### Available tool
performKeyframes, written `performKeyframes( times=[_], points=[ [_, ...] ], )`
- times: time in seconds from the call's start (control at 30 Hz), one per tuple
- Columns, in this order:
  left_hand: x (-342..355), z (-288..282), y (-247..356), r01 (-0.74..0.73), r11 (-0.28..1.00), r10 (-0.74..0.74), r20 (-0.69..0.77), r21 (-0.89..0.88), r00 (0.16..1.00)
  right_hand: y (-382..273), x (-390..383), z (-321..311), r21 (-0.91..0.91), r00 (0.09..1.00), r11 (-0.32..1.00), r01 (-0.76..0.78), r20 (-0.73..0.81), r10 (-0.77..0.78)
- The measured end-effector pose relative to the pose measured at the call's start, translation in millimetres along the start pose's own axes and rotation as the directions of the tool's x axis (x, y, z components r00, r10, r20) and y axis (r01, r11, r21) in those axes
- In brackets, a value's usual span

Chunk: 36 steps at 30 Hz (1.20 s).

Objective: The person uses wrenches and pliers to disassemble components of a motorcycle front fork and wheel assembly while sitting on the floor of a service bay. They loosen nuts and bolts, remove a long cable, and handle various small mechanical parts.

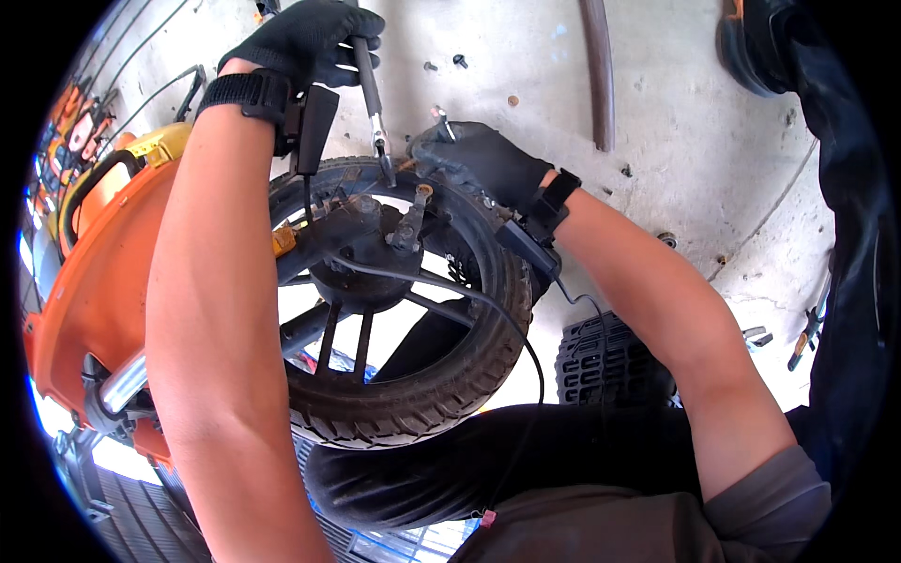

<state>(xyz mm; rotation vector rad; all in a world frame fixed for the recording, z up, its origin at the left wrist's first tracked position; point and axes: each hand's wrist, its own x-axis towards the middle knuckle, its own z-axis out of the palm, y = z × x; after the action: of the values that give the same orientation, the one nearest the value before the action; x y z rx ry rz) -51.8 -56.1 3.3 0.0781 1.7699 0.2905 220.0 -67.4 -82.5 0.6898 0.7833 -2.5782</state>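
Observation:
My left hand, in a black glove, is closed round the dark handle of a long tool. Its shiny jointed metal end slants down to the far side of a motorcycle wheel. My right hand, gloved too, is beside that end at the tire's far right edge. The fingers are curled, with a small shiny metal piece sticking up by them; what they grip is mostly hidden. The wheel has a dark hub and a metal lever arm with a yellowish bolt end.
An orange body panel stands at left. On the concrete floor lie a brown bar, a dark bolt, a rusty round piece and a hand tool. A ridged black object and a black-trousered leg are at right.

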Motion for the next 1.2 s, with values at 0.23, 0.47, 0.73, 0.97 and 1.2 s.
performKeyframes(
  times=[0.23,0.47,0.73,0.97,1.2],
  points=[
    [-6,7,10,0.011,1.0,-0.01,-0.041,0.012,0.999,-13,5,-9,-0.361,0.985,0.932,-0.022,0.15,0.081],
    [-17,-4,2,0.172,0.985,-0.164,-0.31,-0.001,0.937,-14,12,-11,-0.374,0.982,0.925,0.071,0.188,0.001],
    [-14,-13,0,0.126,0.992,-0.115,-0.241,0.029,0.964,-25,4,-8,-0.391,0.987,0.919,0.05,0.162,0.015],
    [15,-14,4,0.137,0.99,-0.122,-0.287,0.036,0.95,-32,0,-9,-0.441,0.972,0.879,0.183,0.215,-0.095],
    [8,-20,-8,0.161,0.984,-0.172,-0.162,-0.076,0.972,-41,2,-4,-0.463,0.968,0.856,0.231,0.198,-0.154]
  ],
)
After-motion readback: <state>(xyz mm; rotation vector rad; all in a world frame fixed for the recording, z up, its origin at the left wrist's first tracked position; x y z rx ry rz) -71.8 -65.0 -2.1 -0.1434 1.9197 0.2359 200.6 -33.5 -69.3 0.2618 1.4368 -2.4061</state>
